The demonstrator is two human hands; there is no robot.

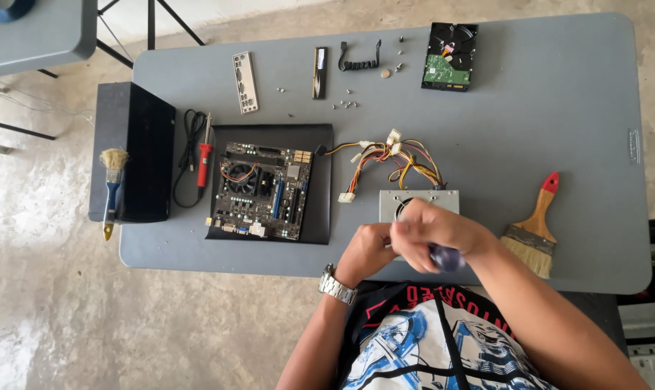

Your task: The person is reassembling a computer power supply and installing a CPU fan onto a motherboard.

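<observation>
While most of the computer already lies in pieces across the grey table, the power supply at lower centre of the frame is the part in hand. Its silver case sits just above the hands, with its bundle of coloured wires fanned out toward the middle of the frame. The right hand is closed around a dark-handled tool, probably a screwdriver, though motion blur hides the tip. The left hand, with a metal watch at the wrist, is curled against the near side of the power supply and touches the right hand; whether it pinches anything I cannot tell.

Judging by the layout, the stripping-down looks well advanced. The motherboard rests on a black mat left of centre. Along the top of the frame lie a back plate, a memory stick, a short black cable, loose screws and a hard drive. The black case stands at the left edge with a small brush on it, and a soldering iron lies beside it. A larger brush lies to the right. The power supply itself appears still closed, so opening or cleaning it seems to be what remains.
</observation>
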